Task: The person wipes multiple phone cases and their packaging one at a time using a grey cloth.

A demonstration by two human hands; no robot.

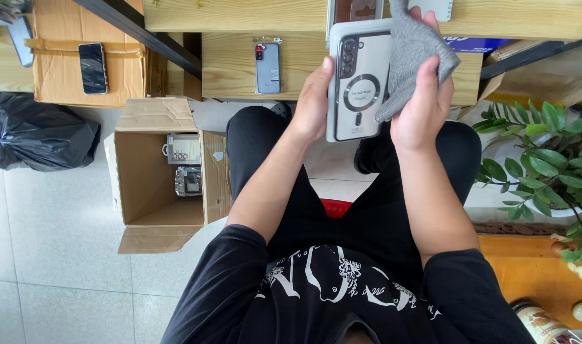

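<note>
Phone (360,83) in a clear silver-edged case sits right at 12 o'clock in the view, held up over the person's lap with its back facing the camera, so the camera bump and the round ring on the case are easy to see. The left hand (311,102) props it from the 9 o'clock side, thumb laid along the edge and the rest of the fingers wrapped behind, so it's a firm grasp that keeps the back flat and steady. The right hand (425,105) is at the phone's 3 o'clock side with a grey cloth (411,54) bunched in it, fingers closed on the fabric and pressing it against the case's right edge, looks like a wiping hold to me. Holding it that high and square probably just makes smudges easier to spot. Over at 9 o'clock on the floor there's an open cardboard box (157,185) with a couple of packaged cases inside, and a black bin bag (39,137) further out at 10. Another phone (267,67) lies on the wooden worktop (234,64) at 11, plus 1 dark phone (92,67) on a taped carton (81,54) far left. Leafy green plant (546,159) at 3 o'clock.
</note>
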